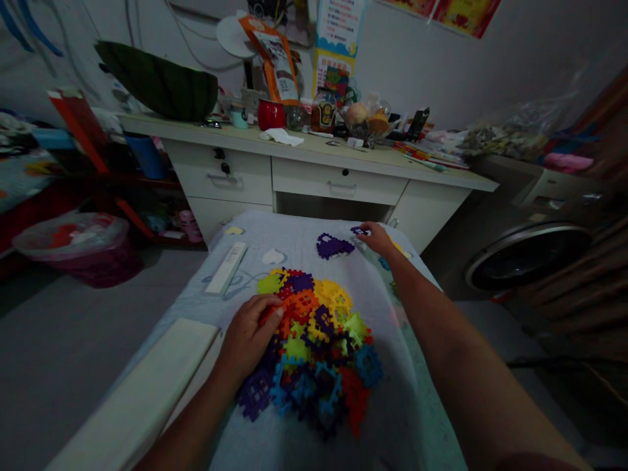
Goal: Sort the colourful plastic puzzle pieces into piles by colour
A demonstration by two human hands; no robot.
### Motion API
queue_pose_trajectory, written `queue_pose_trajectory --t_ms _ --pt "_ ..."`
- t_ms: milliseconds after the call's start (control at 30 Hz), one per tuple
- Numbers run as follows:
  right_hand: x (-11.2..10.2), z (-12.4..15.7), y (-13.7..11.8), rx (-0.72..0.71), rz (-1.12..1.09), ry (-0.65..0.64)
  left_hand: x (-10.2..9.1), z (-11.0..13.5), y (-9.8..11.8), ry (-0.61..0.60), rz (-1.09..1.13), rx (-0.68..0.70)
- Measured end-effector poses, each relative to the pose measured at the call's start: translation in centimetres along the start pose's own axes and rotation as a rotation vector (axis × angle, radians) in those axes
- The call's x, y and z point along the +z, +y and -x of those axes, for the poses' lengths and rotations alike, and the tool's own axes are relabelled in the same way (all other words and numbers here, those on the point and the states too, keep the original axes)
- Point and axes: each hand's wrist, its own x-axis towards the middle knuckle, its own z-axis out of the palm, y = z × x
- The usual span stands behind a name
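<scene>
— Head view, first entry: right hand?
— Right hand point(379, 239), one, at far right of pale cloth point(387, 392), forearm outstretched. Thumb and fingers narrow, closed on small purple piece point(358, 230).
— Location and lie of small purple piece?
— Far part of pale cloth, just beside right end of purple cluster point(334, 246) and slightly farther off. Free end toward the left, away from fingertips; long axis roughly crosswise. Lifted or resting: cannot tell.
— Purple cluster?
— Toothed edges, flat lie. Long axis crosswise, left to right, narrower end to the right. Well apart from heap of toothed pieces point(297, 350).
— Same view, left hand?
— Left hand point(251, 329), one, at left edge of heap. Fingers bent, thumb near forefinger, orange piece beside fingertips; gripped or merely touched, cannot tell.
— Heap?
— Middle of cloth. Yellow, lime, orange, red, blue, purple; pieces tilted various ways.
— Remaining stock?
— White bar point(226, 268), left of heap, long axis slanting from near left to far right. Long white box point(142, 392), near left, similar slant. White cabinet point(314, 171), beyond far edge of cloth. Grey washing machine point(495, 196), at right.
</scene>
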Motion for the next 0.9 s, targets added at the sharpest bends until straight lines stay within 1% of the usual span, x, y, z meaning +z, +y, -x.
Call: queue_pose_trajectory --t_ms 67,167,267,367,433,567,633,700,733,800,900 --pt "0.9 0.4 -2.0 -0.149 -0.062 -0.097 0.0 0.0 0.0 -0.004 0.001 0.007" --pt "2.5 1.2 -4.6 -0.249 -0.049 -0.141 0.0 0.0 -0.1 -0.011 0.007 0.009" --pt "4.1 1.9 -6.7 -0.239 0.031 -0.137 0.1 0.0 -0.2 -0.008 0.012 0.009" --pt "5.2 2.4 -8.1 -0.161 0.09 -0.1 0.1 0.0 -0.3 -0.004 0.008 0.012" --pt "5.6 2.7 -8.7 -0.11 0.108 -0.064 0.1 0.0 -0.3 0.004 0.004 0.018" --pt "5.0 3.4 -9.3 -0.08 0.081 -0.003 0.0 0.0 -0.1 0.001 0.01 0.017" --pt "4.2 4.1 -9.3 -0.106 0.037 0.019 -0.1 0.0 0.1 -0.002 0.019 0.011" --pt "3.3 4.9 -9.3 -0.147 -0.036 0.013 -0.1 0.0 0.3 -0.005 0.033 0.009" --pt "2.9 5.5 -9.3 -0.168 -0.089 -0.013 -0.1 0.0 0.3 -0.006 0.044 0.008" --pt "2.3 6.7 -9.5 -0.202 -0.206 -0.105 -0.2 0.0 0.3 0.001 0.081 0.006" --pt "2.2 8.7 -10.1 -0.245 -0.299 -0.253 -0.1 0.0 0.1 0.031 0.164 0.008"
